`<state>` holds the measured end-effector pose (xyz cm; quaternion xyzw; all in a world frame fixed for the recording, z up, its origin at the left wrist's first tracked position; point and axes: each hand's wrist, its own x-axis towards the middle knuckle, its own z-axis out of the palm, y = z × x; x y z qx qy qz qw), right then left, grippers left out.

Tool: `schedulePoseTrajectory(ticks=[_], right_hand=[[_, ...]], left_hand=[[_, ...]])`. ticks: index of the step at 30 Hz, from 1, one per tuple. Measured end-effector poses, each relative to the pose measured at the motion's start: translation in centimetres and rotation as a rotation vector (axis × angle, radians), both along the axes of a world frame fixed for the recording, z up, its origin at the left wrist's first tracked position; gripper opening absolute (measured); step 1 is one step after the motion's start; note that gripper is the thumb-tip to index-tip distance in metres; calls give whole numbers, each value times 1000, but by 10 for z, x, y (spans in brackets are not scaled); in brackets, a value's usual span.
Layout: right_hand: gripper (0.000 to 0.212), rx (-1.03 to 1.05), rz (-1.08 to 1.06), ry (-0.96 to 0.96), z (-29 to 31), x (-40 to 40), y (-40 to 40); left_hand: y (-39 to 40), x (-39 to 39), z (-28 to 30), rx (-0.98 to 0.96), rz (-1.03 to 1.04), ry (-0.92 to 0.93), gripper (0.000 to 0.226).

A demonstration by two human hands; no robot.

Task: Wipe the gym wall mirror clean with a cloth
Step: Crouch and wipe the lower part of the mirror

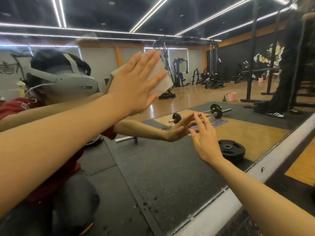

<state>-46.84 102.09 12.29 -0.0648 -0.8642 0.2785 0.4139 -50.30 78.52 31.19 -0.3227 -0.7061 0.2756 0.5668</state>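
Two hands meet the mirror (170, 167): the left hand (134, 82), fingers spread flat, presses a folded cloth (162, 77) against the upper glass, while the right hand (204, 138) rests open-fingered nearer its lower edge. Soft and light, the cloth likely needs palm pressure, not pinching.

Both hands flat against the mirror — open glass all around them

The left hand (134, 82) presses the cloth (160, 74) high on the mirror (170, 176); glass lies bare above, to its right and below, down to the right hand (206, 138), whose straight fingers touch the glass. Between the two hands nothing blocks a sweep. The white lower frame (221, 205) bounds the glass along the bottom right — beyond it only floor.
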Motion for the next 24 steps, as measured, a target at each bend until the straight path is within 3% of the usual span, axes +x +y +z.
schedulePoseTrajectory(ticks=[4,10,13,19,24], right_hand=[[57,33,6,4,-3,-1,5],[55,84,4,-5,-4,0,10],[58,84,10,-18,-3,1,10],[60,89,6,-14,-5,0,11],[62,37,-6,49,-9,-6,11]], left_hand=[[13,-3,-14,-1,4,-12,67],[11,2,-130,-422,-20,-264,66],[7,4,-135,-507,27,-291,67],[4,-2,-36,-44,1,-10,72],[33,-7,-10,47,0,-33,68]])
